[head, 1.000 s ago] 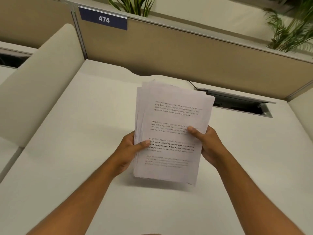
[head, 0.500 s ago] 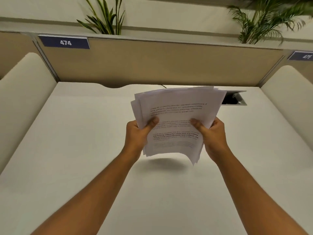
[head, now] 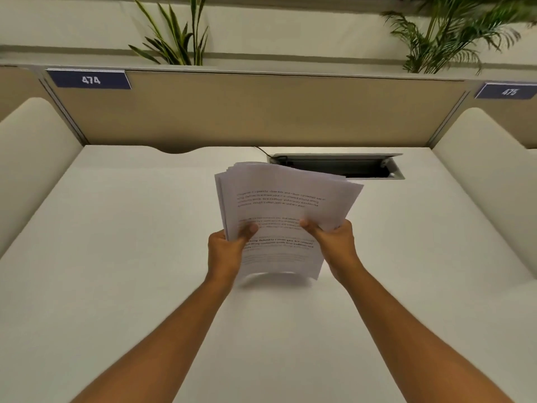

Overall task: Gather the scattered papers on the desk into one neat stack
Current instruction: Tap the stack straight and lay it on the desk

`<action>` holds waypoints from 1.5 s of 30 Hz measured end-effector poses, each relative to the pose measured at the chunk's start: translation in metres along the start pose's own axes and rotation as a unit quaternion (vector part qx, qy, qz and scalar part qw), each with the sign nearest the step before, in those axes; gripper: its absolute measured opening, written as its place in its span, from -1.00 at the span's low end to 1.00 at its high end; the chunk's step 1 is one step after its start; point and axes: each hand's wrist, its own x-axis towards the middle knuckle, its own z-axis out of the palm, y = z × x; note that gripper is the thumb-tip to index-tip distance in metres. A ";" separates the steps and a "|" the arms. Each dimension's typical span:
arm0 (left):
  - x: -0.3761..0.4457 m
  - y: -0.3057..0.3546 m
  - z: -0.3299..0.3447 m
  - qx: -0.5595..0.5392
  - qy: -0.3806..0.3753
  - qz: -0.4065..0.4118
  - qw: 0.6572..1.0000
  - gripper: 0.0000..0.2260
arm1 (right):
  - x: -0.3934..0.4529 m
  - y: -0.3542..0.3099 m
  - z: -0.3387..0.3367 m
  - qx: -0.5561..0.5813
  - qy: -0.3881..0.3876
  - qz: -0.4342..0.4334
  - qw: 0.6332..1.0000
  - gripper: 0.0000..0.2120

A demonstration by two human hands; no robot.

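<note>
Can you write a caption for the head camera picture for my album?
Both hands, left hand and right hand, hold a fanned stack of papers above the desk.

Fingers: yours sit hidden behind the papers (head: 279,216).
Lower sheet edge: motion-blurred.
Print: too small to read.
Plants (head: 453,33): cropped above.

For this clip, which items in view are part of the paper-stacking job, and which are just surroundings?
Part of the job:
- bundle of papers, edges still uneven
- left hand, gripping the bundle's left edge
- right hand, gripping its right edge
- desk

Just surroundings:
- cable hatch, open
- sign 474
- sign 475
- plants behind the partition
</note>
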 end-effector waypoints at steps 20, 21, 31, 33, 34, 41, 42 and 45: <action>0.003 -0.014 -0.018 0.100 -0.164 0.016 0.981 -0.34 | 0.004 0.007 -0.020 0.052 -0.007 -0.003 0.999 -0.37; 0.002 -0.015 -0.017 0.105 -0.169 0.013 0.980 -0.44 | 0.001 0.008 -0.019 0.046 -0.010 0.001 0.999 -0.37; -0.009 0.010 -0.020 0.098 -0.190 0.029 0.976 -0.57 | -0.009 -0.016 -0.031 -0.009 -0.043 -0.077 0.996 -0.37; -0.017 0.023 -0.016 0.055 -0.157 0.055 0.985 -0.52 | -0.011 -0.022 -0.028 -0.007 -0.038 -0.086 0.996 -0.33; -0.020 0.027 -0.013 0.041 -0.141 0.067 0.987 -0.48 | -0.011 -0.023 -0.026 -0.006 -0.034 -0.086 0.996 -0.33; -0.023 0.044 0.002 0.008 -0.073 0.074 0.995 -0.78 | -0.013 -0.022 -0.017 -0.011 -0.007 -0.071 0.997 -0.81; -0.022 0.044 0.000 0.012 -0.080 0.066 0.995 -0.77 | -0.014 -0.021 -0.017 -0.010 -0.006 -0.066 0.998 -0.81; -0.021 0.042 -0.003 0.022 -0.105 0.043 0.993 -0.77 | -0.016 -0.016 -0.019 -0.015 -0.020 -0.048 0.999 -0.71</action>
